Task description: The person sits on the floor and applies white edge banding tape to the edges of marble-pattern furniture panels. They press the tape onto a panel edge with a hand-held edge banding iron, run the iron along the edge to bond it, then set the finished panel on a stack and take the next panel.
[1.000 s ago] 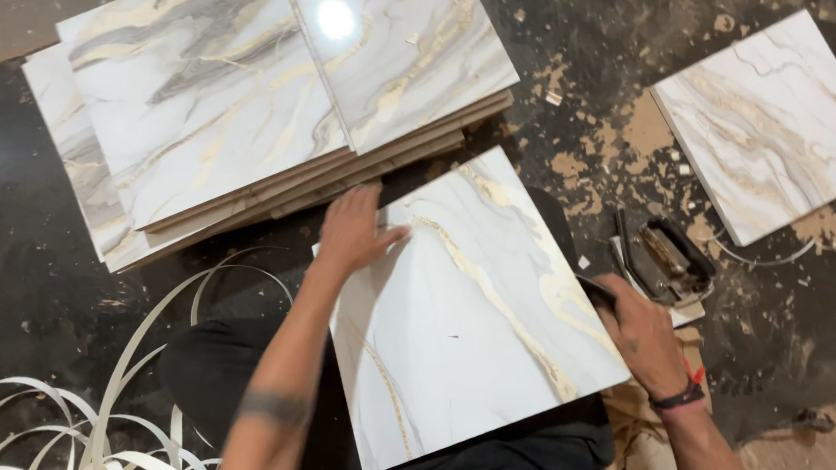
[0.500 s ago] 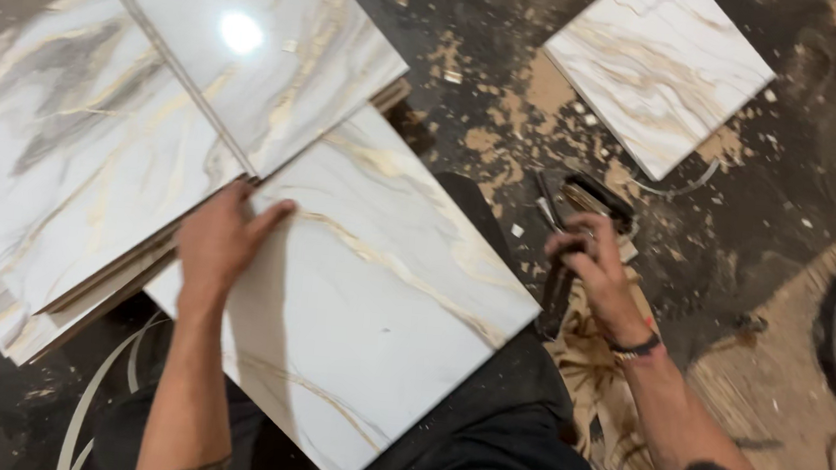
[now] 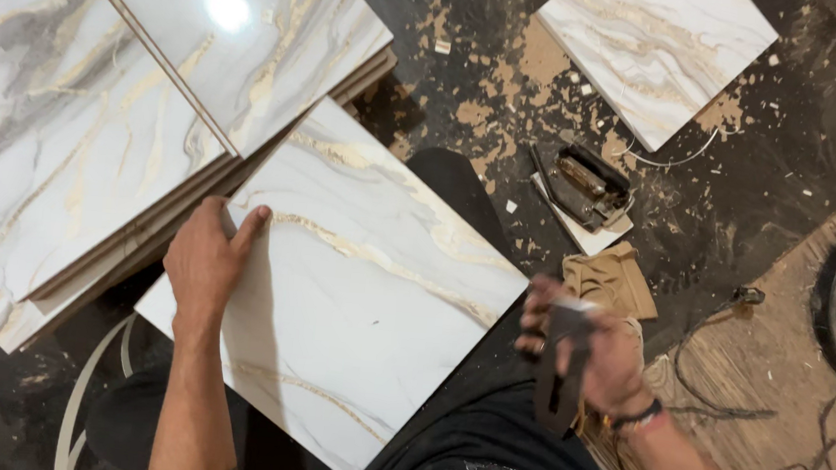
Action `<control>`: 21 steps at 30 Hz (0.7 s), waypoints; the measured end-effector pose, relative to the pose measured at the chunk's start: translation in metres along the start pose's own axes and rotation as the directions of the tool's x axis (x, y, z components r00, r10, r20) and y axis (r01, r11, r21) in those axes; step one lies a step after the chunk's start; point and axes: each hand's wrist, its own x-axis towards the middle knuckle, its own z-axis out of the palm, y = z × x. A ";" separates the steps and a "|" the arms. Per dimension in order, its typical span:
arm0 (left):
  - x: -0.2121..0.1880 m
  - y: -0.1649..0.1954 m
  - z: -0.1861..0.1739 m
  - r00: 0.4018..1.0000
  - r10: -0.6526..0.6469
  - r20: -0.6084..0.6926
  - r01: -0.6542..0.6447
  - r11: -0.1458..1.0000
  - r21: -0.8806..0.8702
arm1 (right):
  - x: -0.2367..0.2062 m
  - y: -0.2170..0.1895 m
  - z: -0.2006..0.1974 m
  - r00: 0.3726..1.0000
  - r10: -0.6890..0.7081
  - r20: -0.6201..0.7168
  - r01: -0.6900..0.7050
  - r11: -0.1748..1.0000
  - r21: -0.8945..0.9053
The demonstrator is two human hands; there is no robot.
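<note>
The left hand [image 3: 207, 258] lies palm down with fingers spread loosely on the upper left edge of a white marble-patterned tile [image 3: 354, 290], which rests tilted across the person's lap above the dark floor [image 3: 794, 125]. The right hand [image 3: 598, 354] is closed around a dark flat tool [image 3: 561, 381], blurred, just off the tile's right corner. Beside that hand sits a tan cloth [image 3: 613, 280], and beyond it a small metal tool [image 3: 586, 184] on a white scrap. A stack of tiles [image 3: 98, 130] lies to the upper left, touching the held tile, and 1 separate tile [image 3: 657, 45] lies well apart at the upper right, amid sawdust.
</note>
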 end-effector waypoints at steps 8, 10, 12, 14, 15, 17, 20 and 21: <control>-0.002 0.004 -0.005 1.000 0.016 0.001 -0.016 0.999 0.037 | -0.017 0.026 -0.020 0.879 -0.218 -0.424 -0.132 0.744 -0.656; -0.002 0.004 -0.007 0.997 0.064 -0.030 -0.062 0.997 0.054 | -0.005 0.024 -0.032 0.856 -0.294 -0.424 -0.137 0.663 -0.736; -0.004 0.005 -0.008 0.997 0.065 -0.037 -0.063 0.997 0.051 | 0.005 0.024 -0.039 0.844 -0.315 -0.435 -0.146 0.644 -0.751; -0.005 0.006 -0.008 0.997 0.068 -0.048 -0.066 0.997 0.050 | 0.013 0.025 -0.039 0.870 -0.324 -0.370 -0.118 0.592 -0.797; -0.005 0.006 -0.009 0.996 0.072 -0.055 -0.069 0.996 0.052 | 0.015 0.025 -0.037 0.883 -0.327 -0.337 -0.102 0.567 -0.817; -0.005 0.006 -0.009 0.995 0.081 -0.062 -0.077 0.996 0.053 | 0.016 0.024 -0.031 0.884 -0.333 -0.329 -0.113 0.529 -0.841; -0.006 0.007 -0.009 0.994 0.087 -0.062 -0.083 0.995 0.061 | 0.017 0.018 -0.021 0.890 -0.361 -0.278 -0.083 0.471 -0.878; -0.006 0.006 -0.008 0.994 0.090 -0.059 -0.086 0.994 0.070 | 0.018 0.014 -0.018 0.893 -0.372 -0.254 -0.065 0.452 -0.890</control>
